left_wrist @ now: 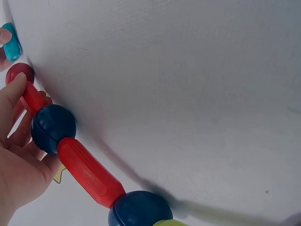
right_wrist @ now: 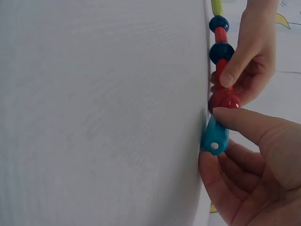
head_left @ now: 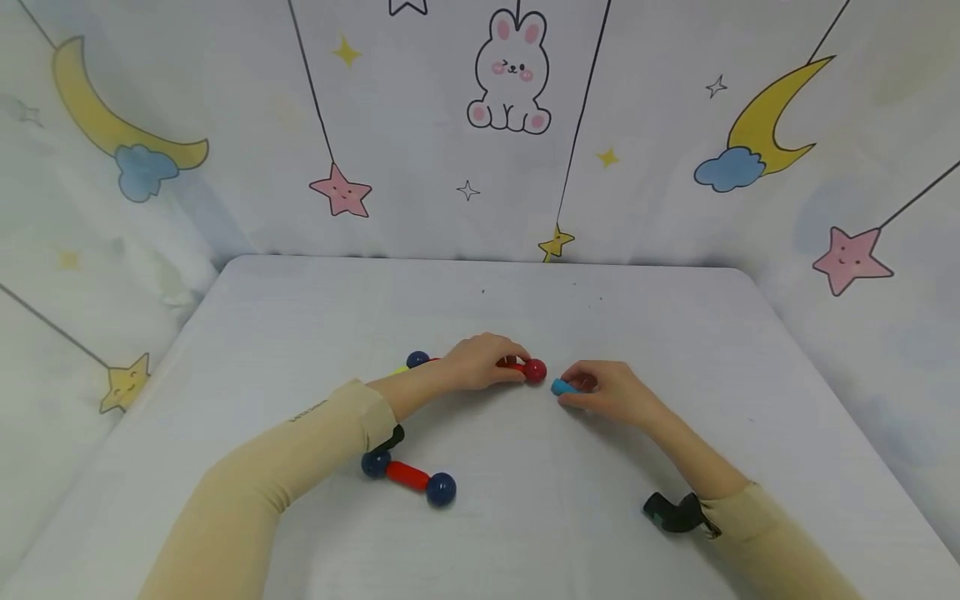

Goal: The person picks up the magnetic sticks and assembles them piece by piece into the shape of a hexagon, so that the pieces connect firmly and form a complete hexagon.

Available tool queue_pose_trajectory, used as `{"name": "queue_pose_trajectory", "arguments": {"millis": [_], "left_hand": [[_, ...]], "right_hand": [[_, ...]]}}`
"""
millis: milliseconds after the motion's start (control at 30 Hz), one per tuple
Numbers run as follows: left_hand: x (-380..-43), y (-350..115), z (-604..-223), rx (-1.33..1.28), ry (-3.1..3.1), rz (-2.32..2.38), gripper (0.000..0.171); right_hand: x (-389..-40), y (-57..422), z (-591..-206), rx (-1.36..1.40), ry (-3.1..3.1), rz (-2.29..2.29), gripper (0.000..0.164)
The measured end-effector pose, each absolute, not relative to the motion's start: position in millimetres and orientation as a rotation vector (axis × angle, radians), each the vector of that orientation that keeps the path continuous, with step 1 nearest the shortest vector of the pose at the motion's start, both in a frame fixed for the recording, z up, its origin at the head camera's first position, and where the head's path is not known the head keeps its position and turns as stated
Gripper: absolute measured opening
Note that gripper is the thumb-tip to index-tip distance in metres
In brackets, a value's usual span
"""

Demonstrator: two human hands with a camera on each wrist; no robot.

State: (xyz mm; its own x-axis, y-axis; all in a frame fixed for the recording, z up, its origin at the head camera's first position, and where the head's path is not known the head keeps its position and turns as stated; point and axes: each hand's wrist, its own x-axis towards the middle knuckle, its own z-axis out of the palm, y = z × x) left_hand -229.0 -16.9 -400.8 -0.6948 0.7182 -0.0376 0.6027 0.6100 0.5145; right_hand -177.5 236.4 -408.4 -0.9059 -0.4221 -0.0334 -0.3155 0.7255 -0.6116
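My left hand [head_left: 483, 362] grips a red rod [left_wrist: 33, 99] of a magnetic ball-and-rod chain lying on the table. At one end of that rod is a red ball [head_left: 535, 371], at the other a dark blue ball [left_wrist: 54, 128]. A second red rod [left_wrist: 89, 172], another dark blue ball [left_wrist: 141, 209] and a yellow-green rod [right_wrist: 216, 7] carry on the chain. My right hand [head_left: 611, 392] pinches a light blue rod [head_left: 562, 387] between thumb and fingers. A small gap separates it from the red ball in the head view.
Closer to me, a separate red rod [head_left: 407, 475] lies between two dark blue balls, one of them [head_left: 441, 489] on its right end. The white table [head_left: 525, 533] backs onto a printed cloth [head_left: 420, 108]. A black wrist camera [head_left: 675, 512] sits by my right cuff.
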Motion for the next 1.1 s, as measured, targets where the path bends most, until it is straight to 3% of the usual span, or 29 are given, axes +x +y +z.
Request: {"name": "queue_pose_trajectory", "arguments": {"millis": [867, 1100], "left_hand": [[-233.6, -7.3, -403.1, 1.144, 2.628, 0.597, 0.038], [-216.5, -10.7, -393.0, 1.178, 2.701, 0.359, 0.050]], "right_hand": [[-181.4, 228.2, -413.8, -0.571, 2.762, -0.950, 0.032], [-180.8, 227.4, -413.7, -0.526, 2.741, -0.961, 0.035]]}}
